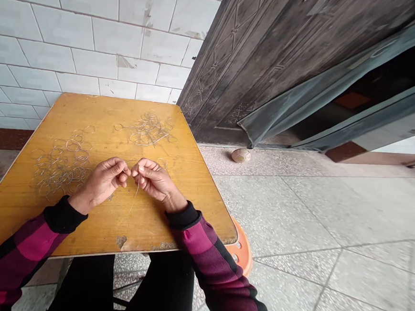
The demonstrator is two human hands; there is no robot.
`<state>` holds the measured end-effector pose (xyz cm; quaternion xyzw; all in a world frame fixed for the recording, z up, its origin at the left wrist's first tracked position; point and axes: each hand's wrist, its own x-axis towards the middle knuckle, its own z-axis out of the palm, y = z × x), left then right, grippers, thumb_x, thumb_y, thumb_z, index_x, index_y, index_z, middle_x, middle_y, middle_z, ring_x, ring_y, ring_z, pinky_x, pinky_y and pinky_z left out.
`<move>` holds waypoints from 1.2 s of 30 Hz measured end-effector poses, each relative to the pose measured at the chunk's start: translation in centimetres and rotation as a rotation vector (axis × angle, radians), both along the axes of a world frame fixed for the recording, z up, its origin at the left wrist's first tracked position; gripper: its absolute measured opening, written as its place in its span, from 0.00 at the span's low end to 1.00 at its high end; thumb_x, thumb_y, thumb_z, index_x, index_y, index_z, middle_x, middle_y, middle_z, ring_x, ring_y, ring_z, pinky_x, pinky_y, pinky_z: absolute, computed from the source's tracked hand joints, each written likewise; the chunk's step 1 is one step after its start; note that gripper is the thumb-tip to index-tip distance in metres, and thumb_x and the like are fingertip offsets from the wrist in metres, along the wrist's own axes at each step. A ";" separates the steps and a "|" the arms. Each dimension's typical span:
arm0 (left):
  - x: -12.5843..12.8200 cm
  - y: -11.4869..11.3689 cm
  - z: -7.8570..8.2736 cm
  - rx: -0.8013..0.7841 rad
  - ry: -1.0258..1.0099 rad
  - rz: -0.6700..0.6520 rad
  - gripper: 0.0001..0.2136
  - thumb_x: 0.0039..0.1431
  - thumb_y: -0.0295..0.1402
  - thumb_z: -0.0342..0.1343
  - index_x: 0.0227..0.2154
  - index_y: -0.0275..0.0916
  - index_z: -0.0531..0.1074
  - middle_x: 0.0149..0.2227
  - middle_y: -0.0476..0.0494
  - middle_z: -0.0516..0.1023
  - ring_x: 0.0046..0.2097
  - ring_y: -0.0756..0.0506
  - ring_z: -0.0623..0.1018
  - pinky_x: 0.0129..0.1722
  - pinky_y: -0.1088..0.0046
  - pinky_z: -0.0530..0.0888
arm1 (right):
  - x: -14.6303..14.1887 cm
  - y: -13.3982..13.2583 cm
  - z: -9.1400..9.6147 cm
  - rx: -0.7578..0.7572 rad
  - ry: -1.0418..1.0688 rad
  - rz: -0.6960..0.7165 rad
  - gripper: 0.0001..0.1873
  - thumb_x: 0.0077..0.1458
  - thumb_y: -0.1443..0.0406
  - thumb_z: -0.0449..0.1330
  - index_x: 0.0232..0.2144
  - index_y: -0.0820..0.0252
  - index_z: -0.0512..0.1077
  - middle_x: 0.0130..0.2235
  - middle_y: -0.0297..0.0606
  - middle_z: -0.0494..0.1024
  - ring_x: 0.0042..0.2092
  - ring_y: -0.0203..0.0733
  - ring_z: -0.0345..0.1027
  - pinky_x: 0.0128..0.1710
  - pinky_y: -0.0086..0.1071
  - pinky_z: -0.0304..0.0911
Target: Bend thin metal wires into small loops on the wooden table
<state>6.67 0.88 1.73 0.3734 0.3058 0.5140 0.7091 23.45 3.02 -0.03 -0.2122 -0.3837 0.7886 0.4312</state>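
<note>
Over the middle of the yellow table, my left hand (107, 178) and my right hand (154, 180) meet at the fingertips. Both are closed in a pinch on a thin wire (137, 188). One end of the wire hangs down below my right fingers; the part between the fingertips is mostly hidden. Left of my left hand lies a wide pile of looped thin wires (63, 165). Beyond my hands, towards the back, rests a second tangle of wires (150, 129). A faint wire loop (163, 162) shows just behind my right hand.
The wooden table (173, 220) has a chipped front edge. An orange stool (241, 249) stands under its right corner. White wall tiles (105, 37) rise behind it. To the right are a dark carved door (232, 66), a hanging curtain (286, 104) and a roundish object (241, 155) on the floor.
</note>
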 end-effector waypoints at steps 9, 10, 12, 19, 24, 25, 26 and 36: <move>0.3 -0.1 -0.2 -0.012 -0.038 0.037 0.14 0.41 0.36 0.71 0.24 0.34 0.72 0.23 0.51 0.75 0.21 0.57 0.69 0.19 0.84 0.69 | -0.3 -0.1 0.0 -0.003 0.060 -0.010 0.13 0.43 0.63 0.72 0.25 0.62 0.71 0.25 0.30 0.78 0.21 0.23 0.66 0.21 0.14 0.64; 0.3 -0.1 -0.3 -0.011 -0.043 0.039 0.14 0.41 0.36 0.71 0.24 0.34 0.72 0.23 0.51 0.75 0.21 0.57 0.69 0.19 0.84 0.69 | -0.3 -0.1 -0.1 -0.003 0.061 -0.011 0.13 0.43 0.63 0.72 0.25 0.62 0.72 0.25 0.30 0.78 0.21 0.23 0.66 0.21 0.15 0.65; 0.2 0.0 -0.3 -0.009 -0.054 0.044 0.14 0.41 0.36 0.71 0.24 0.34 0.73 0.23 0.51 0.75 0.21 0.57 0.69 0.20 0.84 0.69 | -0.3 -0.1 -0.1 -0.006 0.049 -0.015 0.13 0.43 0.62 0.72 0.25 0.62 0.72 0.26 0.30 0.78 0.21 0.23 0.66 0.21 0.15 0.64; -0.1 0.6 -0.5 0.015 -0.028 0.118 0.14 0.43 0.37 0.70 0.25 0.32 0.74 0.28 0.48 0.75 0.27 0.55 0.73 0.25 0.81 0.72 | 0.2 0.4 -0.1 0.023 -0.088 -0.079 0.14 0.41 0.59 0.72 0.29 0.62 0.77 0.31 0.32 0.78 0.22 0.24 0.64 0.19 0.18 0.62; -0.3 0.8 -0.7 0.024 -0.007 0.150 0.13 0.43 0.37 0.69 0.26 0.33 0.74 0.29 0.47 0.75 0.27 0.54 0.72 0.24 0.80 0.71 | 0.6 0.6 0.3 0.049 -0.214 -0.165 0.16 0.39 0.58 0.73 0.27 0.64 0.78 0.25 0.31 0.76 0.19 0.22 0.55 0.14 0.19 0.47; -0.3 0.8 -0.7 0.025 -0.006 0.160 0.13 0.43 0.36 0.69 0.25 0.33 0.74 0.28 0.48 0.75 0.27 0.54 0.72 0.24 0.80 0.71 | 0.7 0.7 0.4 0.056 -0.229 -0.177 0.16 0.38 0.58 0.73 0.27 0.64 0.78 0.24 0.31 0.75 0.19 0.22 0.53 0.14 0.19 0.44; -0.3 0.8 -0.7 0.024 -0.003 0.168 0.13 0.43 0.36 0.69 0.25 0.33 0.74 0.28 0.48 0.75 0.27 0.54 0.72 0.24 0.80 0.71 | 0.7 0.7 0.4 0.061 -0.243 -0.185 0.16 0.37 0.58 0.73 0.27 0.64 0.78 0.23 0.30 0.75 0.18 0.21 0.52 0.14 0.20 0.43; -0.1 0.6 -0.6 0.033 0.097 0.149 0.13 0.43 0.38 0.69 0.24 0.32 0.74 0.28 0.47 0.74 0.25 0.53 0.72 0.23 0.78 0.72 | 0.1 0.5 0.0 0.052 -0.308 -0.194 0.18 0.36 0.56 0.72 0.25 0.62 0.75 0.24 0.29 0.75 0.19 0.25 0.59 0.15 0.22 0.51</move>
